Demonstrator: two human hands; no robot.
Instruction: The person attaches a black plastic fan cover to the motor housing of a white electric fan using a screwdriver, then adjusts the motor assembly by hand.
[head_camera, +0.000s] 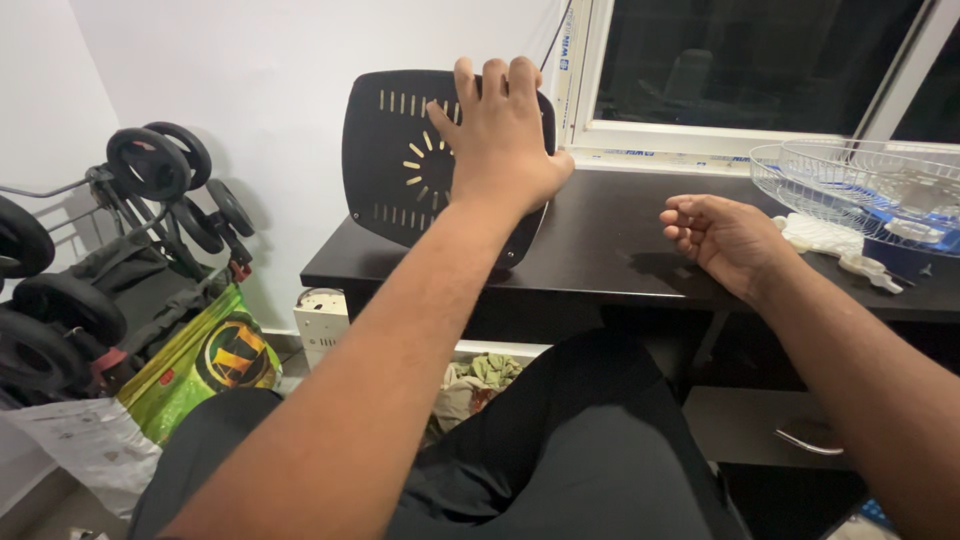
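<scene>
Left hand (500, 140) fingers spread flat on black panel (395, 160); right hand (722, 240) curled, empty, near wire grille (850, 180).

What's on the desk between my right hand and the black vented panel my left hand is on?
Nothing: in the head view, only bare dark desk top lies between the right hand and the black vented panel under the left hand.

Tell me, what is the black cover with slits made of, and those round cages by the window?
The black cover under the left hand looks like moulded plastic: matt, smooth, with neat cut slits. The cages look like thin metal wire, pale and shiny, though a coating is possible. The right hand rests curled on the dark desk, which seems smooth laminated wood.
</scene>
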